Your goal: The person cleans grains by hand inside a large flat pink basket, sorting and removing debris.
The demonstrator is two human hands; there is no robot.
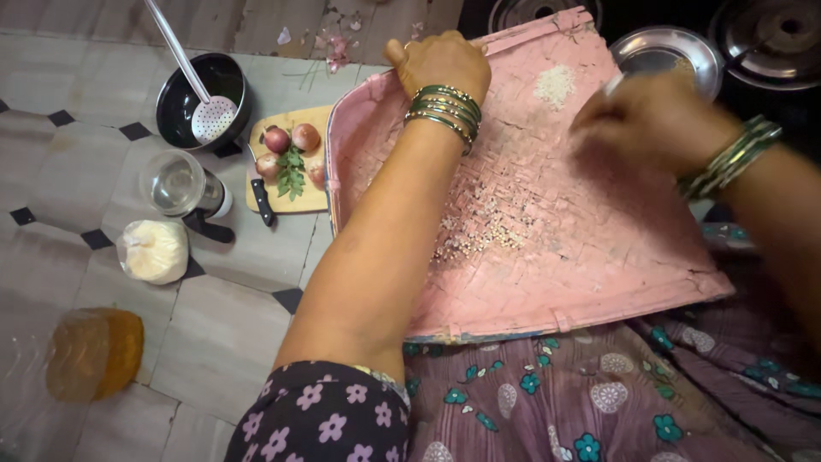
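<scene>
A large pink woven winnowing tray [599, 248] rests on my lap and tilts toward me. My left hand [440, 62], with green bangles at the wrist, grips the tray's far rim. My right hand [650, 115] is blurred over the tray's right side, fingers bent down onto the surface; whether it holds anything is unclear. A scatter of pale grains [479, 231] lies in the tray's middle. A small white heap of grains [556, 84] sits near its far edge.
On the tiled floor to the left stand a black pot with a slotted ladle [205, 98], a wooden board with onions, greens and a knife [286, 158], a mixer jar [180, 184] and two filled plastic bags [154, 250]. A steel plate [667, 51] lies beyond the tray.
</scene>
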